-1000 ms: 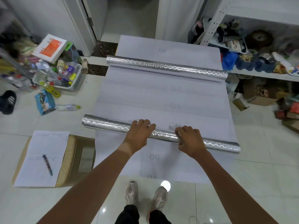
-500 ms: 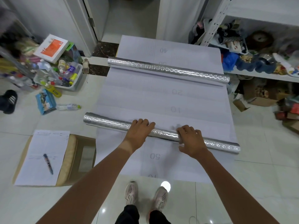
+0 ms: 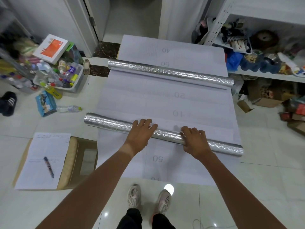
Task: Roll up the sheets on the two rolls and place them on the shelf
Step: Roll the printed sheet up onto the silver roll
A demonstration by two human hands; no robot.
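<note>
Both hands lie on the near silver roll [image 3: 109,123], which sits across the white sheet [image 3: 165,103] on the floor. The left hand [image 3: 141,134] presses flat with fingers spread; the right hand [image 3: 194,141] curls over it. The far roll [image 3: 170,72] lies well apart, bare sheet between. The shelf [image 3: 267,76] borders the sheet's right edge.

Left of the hands, a sheet of paper [image 3: 43,160] lies on a flattened cardboard box [image 3: 79,160] with a pen [image 3: 48,166] across it. Farther left and beyond — a grey bin [image 3: 71,80] crammed with bottles, an orange-and-white box [image 3: 51,48] perched on the clutter there, a blue packet [image 3: 46,103] and a clear bottle [image 3: 69,108] on the tiles. A black shoe [image 3: 8,103] sits at the far left edge. Right of the hands — open cardboard cartons [image 3: 264,98] on the floor.
</note>
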